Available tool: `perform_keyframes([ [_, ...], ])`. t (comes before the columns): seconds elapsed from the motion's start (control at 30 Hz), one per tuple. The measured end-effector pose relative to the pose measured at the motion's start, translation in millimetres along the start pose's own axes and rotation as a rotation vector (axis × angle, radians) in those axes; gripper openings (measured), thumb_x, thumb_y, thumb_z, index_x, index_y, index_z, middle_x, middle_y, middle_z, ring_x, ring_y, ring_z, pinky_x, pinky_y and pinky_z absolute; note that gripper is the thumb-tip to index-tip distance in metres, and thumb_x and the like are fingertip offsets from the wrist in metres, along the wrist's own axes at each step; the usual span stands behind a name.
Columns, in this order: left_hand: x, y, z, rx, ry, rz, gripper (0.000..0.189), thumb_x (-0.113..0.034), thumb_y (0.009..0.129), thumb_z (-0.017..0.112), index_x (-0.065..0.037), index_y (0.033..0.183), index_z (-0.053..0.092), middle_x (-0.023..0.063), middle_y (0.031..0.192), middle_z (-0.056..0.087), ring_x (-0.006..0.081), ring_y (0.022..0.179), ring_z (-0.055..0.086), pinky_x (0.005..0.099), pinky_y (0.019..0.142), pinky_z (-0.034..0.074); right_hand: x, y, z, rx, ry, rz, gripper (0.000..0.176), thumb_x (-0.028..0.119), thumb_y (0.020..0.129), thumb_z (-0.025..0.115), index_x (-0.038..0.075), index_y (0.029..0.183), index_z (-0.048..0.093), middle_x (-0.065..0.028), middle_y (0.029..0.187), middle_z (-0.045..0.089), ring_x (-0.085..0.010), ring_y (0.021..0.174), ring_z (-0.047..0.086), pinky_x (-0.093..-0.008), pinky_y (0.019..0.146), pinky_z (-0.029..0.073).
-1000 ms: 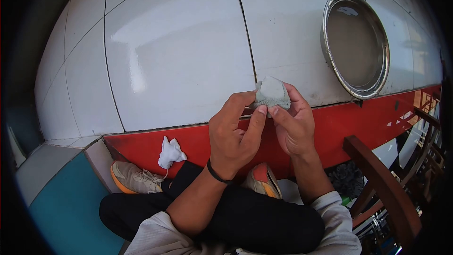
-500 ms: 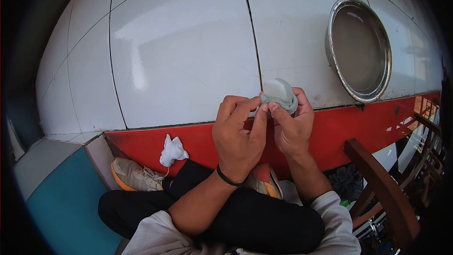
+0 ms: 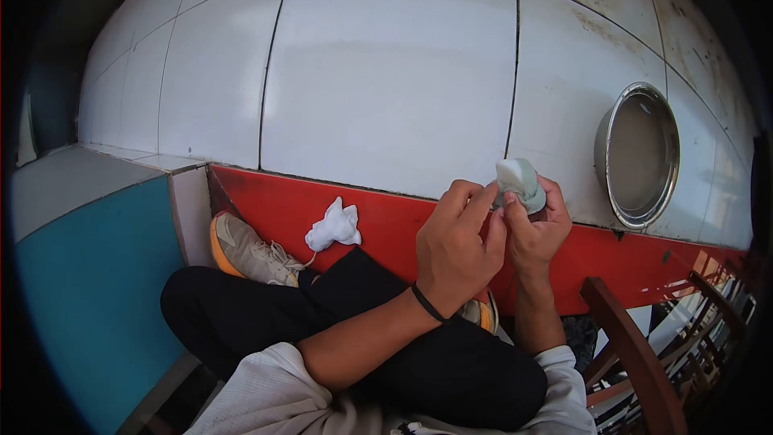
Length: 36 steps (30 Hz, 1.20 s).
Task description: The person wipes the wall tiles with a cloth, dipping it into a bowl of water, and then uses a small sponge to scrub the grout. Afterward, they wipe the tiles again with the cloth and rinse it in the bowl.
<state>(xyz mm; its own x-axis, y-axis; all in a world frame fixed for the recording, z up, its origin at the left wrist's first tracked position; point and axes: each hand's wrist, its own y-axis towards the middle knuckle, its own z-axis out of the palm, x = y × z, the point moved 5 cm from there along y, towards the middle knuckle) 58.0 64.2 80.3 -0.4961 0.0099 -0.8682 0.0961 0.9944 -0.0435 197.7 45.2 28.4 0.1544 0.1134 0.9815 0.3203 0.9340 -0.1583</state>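
My right hand (image 3: 538,229) grips a pale green cloth (image 3: 527,179) bunched around a white pad (image 3: 509,171), with the thumb pressed on its near side. From the left, my left hand (image 3: 460,234) meets the bundle, its thumb and fingertips pinched at the lower left edge of the cloth. A black band circles that wrist. Both hands are raised over the red ledge, close to the edge of the white tiles. Part of the bundle is hidden behind the fingers.
A metal basin (image 3: 602,145) of murky water stands on the white tiles (image 3: 386,72) at right. One crumpled white cloth (image 3: 334,225) lies on the red ledge (image 3: 403,213) near a shoe (image 3: 250,250). Wooden chairs (image 3: 632,354) crowd the lower right; a teal block (image 3: 97,290) is at left.
The view has shifted, so the basin, tiles and hands sit lower and further right. The bundle is turned, with the white pad now facing left. Both hands stay on it.
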Motion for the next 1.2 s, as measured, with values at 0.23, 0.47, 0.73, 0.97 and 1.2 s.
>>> perform_keyframes([
  [0.23,-22.2,-59.5,-147.7,0.446,0.020,0.003,0.063,-0.016,0.082,0.075,-0.001,0.140,0.055,0.0142,0.114,0.062,0.0276,0.087,0.064,0.0360,0.074,0.052,21.2,9.4,71.7,0.316,-0.096,0.152,0.031,-0.004,0.093,0.066,-0.008,0.123,0.058,-0.0116,0.111,0.067,-0.0148,0.099,0.066,-0.0305,0.088,0.055],
  [0.47,44.8,-49.6,-296.7,0.462,0.254,0.084,0.053,-0.021,0.066,0.078,-0.004,0.115,0.069,0.0125,0.103,0.067,0.0290,0.086,0.062,0.0401,0.075,0.045,13.7,18.6,94.5,0.405,-0.600,0.105,0.034,0.004,0.099,0.059,-0.005,0.131,0.050,-0.0109,0.104,0.066,-0.0131,0.091,0.064,-0.0279,0.077,0.054],
  [0.73,64.9,-56.2,-280.6,0.661,0.222,0.023,0.040,-0.027,0.076,0.075,-0.007,0.111,0.070,0.0081,0.101,0.065,0.0233,0.081,0.061,0.0366,0.071,0.043,-9.5,8.1,122.1,0.540,-0.919,0.126,0.036,0.001,0.094,0.058,-0.004,0.128,0.047,-0.0141,0.096,0.068,-0.0177,0.081,0.067,-0.0303,0.071,0.055],
  [0.97,71.5,-53.2,-286.1,0.625,0.076,-0.069,0.038,-0.022,0.093,0.065,-0.003,0.126,0.064,0.0147,0.112,0.066,0.0301,0.092,0.065,0.0425,0.077,0.046,-29.2,8.7,153.9,0.697,-0.901,0.044,0.041,0.000,0.088,0.062,-0.002,0.127,0.048,-0.0118,0.093,0.069,-0.0213,0.082,0.070,-0.0338,0.070,0.056],
  [1.2,70.7,-47.2,-279.0,0.646,0.121,-0.111,0.038,-0.021,0.090,0.065,-0.003,0.124,0.065,0.0138,0.109,0.065,0.0299,0.086,0.065,0.0412,0.075,0.047,-32.6,-0.2,155.6,0.861,-1.037,-0.076,0.051,0.004,0.080,0.073,0.000,0.126,0.052,-0.0180,0.092,0.065,-0.0363,0.072,0.067,-0.0407,0.064,0.055],
])
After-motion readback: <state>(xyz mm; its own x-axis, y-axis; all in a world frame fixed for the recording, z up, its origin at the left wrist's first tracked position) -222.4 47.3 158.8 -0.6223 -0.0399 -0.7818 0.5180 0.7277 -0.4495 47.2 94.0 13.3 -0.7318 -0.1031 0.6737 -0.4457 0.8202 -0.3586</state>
